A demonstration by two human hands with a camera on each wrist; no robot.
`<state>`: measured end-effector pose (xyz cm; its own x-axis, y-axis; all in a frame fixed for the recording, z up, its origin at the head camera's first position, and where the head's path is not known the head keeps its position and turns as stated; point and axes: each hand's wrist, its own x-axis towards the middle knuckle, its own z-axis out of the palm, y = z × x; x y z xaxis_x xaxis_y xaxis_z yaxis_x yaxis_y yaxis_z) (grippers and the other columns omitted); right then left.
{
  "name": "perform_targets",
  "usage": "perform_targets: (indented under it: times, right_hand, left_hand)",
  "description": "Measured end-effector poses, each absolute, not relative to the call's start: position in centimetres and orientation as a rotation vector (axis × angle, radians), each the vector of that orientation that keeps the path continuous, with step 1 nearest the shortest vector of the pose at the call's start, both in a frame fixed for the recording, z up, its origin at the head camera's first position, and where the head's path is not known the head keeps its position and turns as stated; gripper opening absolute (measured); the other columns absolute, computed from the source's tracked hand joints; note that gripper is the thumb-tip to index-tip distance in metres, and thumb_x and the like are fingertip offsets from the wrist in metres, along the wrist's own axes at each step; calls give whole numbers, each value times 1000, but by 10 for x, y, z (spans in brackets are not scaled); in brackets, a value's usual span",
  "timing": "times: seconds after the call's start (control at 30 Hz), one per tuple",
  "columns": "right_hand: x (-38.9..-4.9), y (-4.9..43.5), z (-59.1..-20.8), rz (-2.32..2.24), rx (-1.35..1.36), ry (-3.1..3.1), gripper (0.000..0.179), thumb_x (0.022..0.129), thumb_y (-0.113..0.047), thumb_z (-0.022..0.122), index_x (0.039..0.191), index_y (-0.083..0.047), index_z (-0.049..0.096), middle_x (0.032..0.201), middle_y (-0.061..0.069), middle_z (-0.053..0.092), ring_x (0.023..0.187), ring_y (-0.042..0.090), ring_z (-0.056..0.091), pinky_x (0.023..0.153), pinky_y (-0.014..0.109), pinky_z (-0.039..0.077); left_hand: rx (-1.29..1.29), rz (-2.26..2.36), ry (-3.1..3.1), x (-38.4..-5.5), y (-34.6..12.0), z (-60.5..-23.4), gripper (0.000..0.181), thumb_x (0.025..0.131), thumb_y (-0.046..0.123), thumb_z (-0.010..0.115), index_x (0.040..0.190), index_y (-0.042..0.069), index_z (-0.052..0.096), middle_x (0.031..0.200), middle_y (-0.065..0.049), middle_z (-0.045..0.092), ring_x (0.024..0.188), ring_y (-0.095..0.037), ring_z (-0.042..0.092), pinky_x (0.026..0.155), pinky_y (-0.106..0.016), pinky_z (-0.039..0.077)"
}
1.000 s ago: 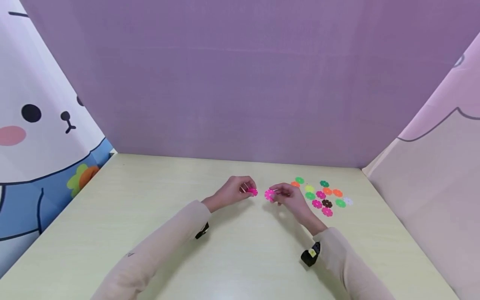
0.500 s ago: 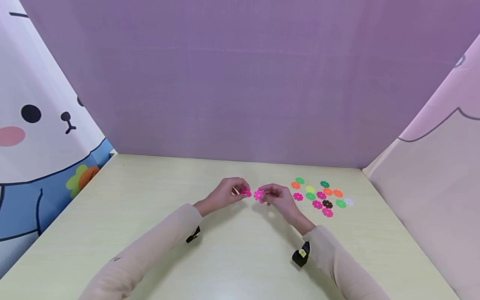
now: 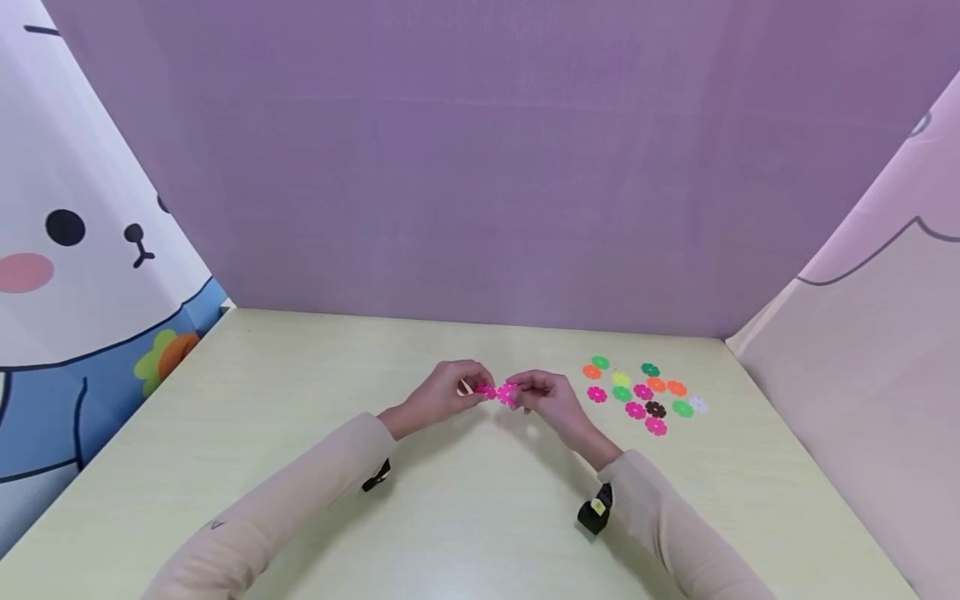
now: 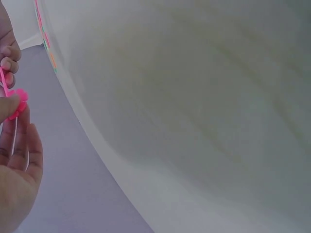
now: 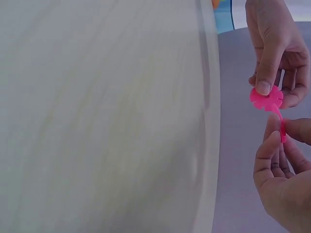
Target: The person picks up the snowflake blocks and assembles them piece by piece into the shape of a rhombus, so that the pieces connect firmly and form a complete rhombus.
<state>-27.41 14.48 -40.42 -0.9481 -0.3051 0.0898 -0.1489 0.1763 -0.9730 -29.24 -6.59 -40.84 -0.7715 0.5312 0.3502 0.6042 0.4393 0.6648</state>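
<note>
My left hand point(image 3: 442, 392) pinches a pink flower-shaped notched disc point(image 5: 266, 98) between thumb and fingers. Opposite it, my right hand point(image 3: 555, 404) pinches a second pink disc point(image 5: 283, 131) of the same kind. In the right wrist view the left disc lies nearly flat to the camera, while the right one is seen edge-on, and their rims meet. Both hands are raised over the table near its middle. The left wrist view has the two discs at its left edge, partly covered by the left thumb.
Several loose flower discs lie on the table to the right, among them a yellow one point(image 3: 621, 379), a brown one point(image 3: 656, 409), and a white one point(image 3: 698, 404). A purple partition point(image 3: 480, 167) stands behind the pale wooden table point(image 3: 300, 358).
Both hands have shifted left, the right hand further, so the gap between the two pink discs has closed. A loose pink disc beside the right hand has come into sight.
</note>
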Motion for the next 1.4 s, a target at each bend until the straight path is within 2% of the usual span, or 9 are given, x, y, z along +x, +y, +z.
perform_targets:
  times: [0.2, 0.33, 0.5, 0.73, 1.0, 1.23, 1.4]
  right_hand:
    - [-272, 142, -403, -1884, -473, 2300, 24, 85, 2, 58, 108, 8, 61, 89, 22, 63, 69, 9, 60, 63, 23, 49]
    - [-272, 140, -403, -1876, -463, 2310, 23, 85, 2, 57, 107, 6, 62, 84, 12, 65, 69, 10, 60, 63, 24, 49]
    - [-272, 138, -403, -1872, -460, 2320, 22, 85, 2, 58, 106, 5, 64, 81, 6, 65, 68, 10, 60, 65, 26, 50]
    - [-270, 134, -401, -1868, -419, 2352, 22, 83, 4, 60, 104, 6, 64, 81, 12, 64, 65, 10, 59, 63, 24, 50]
    - [-268, 129, -395, -1884, -363, 2351, 22, 81, 9, 60, 102, 9, 64, 80, 17, 63, 64, 11, 58, 72, 40, 54]
    - [-268, 126, -394, -1910, -303, 2328, 22, 79, 11, 59, 101, 9, 65, 77, 12, 63, 63, 11, 58, 68, 27, 54]
    - [-267, 125, -395, -1895, -305, 2355, 22, 79, 10, 60, 100, 8, 65, 82, 20, 64, 63, 12, 58, 74, 39, 54]
  left_hand:
    - [-1029, -1267, -2569, -289, -67, -409, 15, 78, 5, 70, 90, 13, 65, 81, 3, 66, 72, -6, 59, 63, -20, 51]
    - [-1041, -1261, -2558, -286, -67, -408, 14, 78, 5, 70, 89, 12, 65, 81, 2, 66, 72, -6, 59, 63, -21, 51]
    - [-1041, -1246, -2531, -284, -68, -408, 14, 78, 3, 70, 87, 12, 66, 82, 2, 67, 72, -8, 61, 63, -22, 51]
    - [-1061, -1147, -2465, -283, -69, -410, 12, 78, 5, 70, 86, 14, 68, 81, 4, 67, 71, -4, 61, 62, -17, 50]
    - [-1078, -1083, -2415, -282, -69, -409, 12, 77, 3, 70, 86, 11, 69, 80, 1, 68, 70, -5, 62, 61, -15, 50]
    - [-1070, -1102, -2407, -282, -68, -409, 13, 76, 2, 71, 86, 10, 70, 80, -1, 69, 68, -5, 63, 60, -14, 49]
    - [-1072, -1092, -2417, -281, -67, -408, 12, 77, 2, 70, 85, 10, 70, 81, -1, 69, 67, -5, 62, 60, -13, 49]
